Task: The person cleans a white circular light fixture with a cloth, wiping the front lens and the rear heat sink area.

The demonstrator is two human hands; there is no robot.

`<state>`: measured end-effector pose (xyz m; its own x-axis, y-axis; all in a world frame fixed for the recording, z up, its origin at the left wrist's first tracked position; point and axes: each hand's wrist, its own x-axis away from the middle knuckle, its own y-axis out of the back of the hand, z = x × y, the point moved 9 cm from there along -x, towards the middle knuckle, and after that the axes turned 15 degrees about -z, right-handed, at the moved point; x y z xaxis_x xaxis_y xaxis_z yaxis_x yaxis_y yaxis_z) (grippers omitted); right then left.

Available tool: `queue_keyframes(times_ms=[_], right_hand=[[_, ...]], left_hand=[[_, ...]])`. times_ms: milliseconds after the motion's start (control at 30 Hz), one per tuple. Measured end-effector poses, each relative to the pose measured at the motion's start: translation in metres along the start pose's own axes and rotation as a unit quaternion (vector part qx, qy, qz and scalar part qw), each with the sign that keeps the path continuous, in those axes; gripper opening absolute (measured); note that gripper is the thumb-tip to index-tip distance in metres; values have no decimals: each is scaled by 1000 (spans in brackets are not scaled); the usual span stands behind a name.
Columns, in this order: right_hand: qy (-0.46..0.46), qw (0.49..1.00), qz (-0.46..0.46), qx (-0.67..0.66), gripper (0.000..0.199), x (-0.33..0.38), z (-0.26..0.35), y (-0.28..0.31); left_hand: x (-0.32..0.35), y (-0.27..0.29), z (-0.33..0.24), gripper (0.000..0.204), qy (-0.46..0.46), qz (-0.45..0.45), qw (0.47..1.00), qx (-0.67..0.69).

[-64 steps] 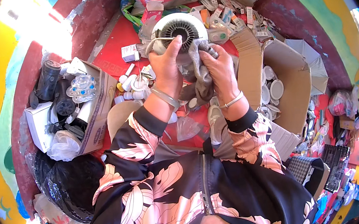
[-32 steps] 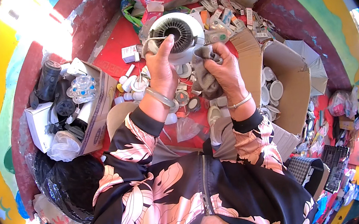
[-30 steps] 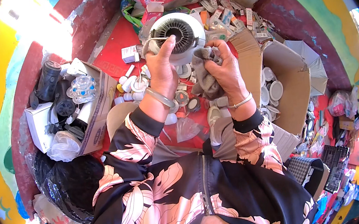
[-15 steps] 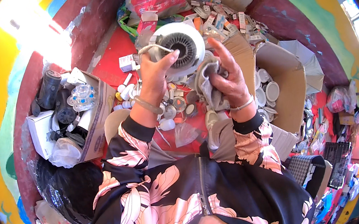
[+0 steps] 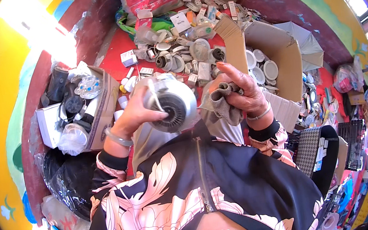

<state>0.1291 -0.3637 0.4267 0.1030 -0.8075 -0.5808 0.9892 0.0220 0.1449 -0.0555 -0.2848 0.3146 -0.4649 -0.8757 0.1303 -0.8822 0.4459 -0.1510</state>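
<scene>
In front of my chest, a downlight [image 5: 183, 95] with a pale round housing is tilted so its dark finned heat sink shows. My left hand [image 5: 134, 113] is closed on it, with the thumb over the fins and the fingers round the far side. A white cable runs across its back, near the thumb. To the right, my right hand [image 5: 249, 92] grips a crumpled grey-brown cloth [image 5: 227, 106], its index finger pointing outward. The cloth is apart from the downlight.
An open carton [image 5: 288, 56] with round white lamps stands right. At left, a box [image 5: 106, 99] holds dark devices and a clear jewelled piece. Lamps and small boxes lie on the red floor [image 5: 111, 50]. A black plastic bag [image 5: 68, 182] is at lower left.
My left hand has drawn the downlight nearer to my body and turned it, so its white rim no longer faces up. The right hand with the cloth has moved slightly right and nearer.
</scene>
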Motion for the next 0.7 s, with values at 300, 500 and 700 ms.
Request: queue_keyframes(times_ms=[300, 500, 700], right_hand=[[-49, 995, 88, 24, 76, 13, 10, -39], [-69, 992, 104, 36, 74, 15, -3, -53], [-108, 986, 111, -59, 74, 9, -15, -64]], left_hand=[[-8, -29, 54, 86, -100, 67, 926, -357], [7, -26, -13, 61, -333, 35, 864, -376], [39, -30, -98, 30, -252, 31, 967, 30]])
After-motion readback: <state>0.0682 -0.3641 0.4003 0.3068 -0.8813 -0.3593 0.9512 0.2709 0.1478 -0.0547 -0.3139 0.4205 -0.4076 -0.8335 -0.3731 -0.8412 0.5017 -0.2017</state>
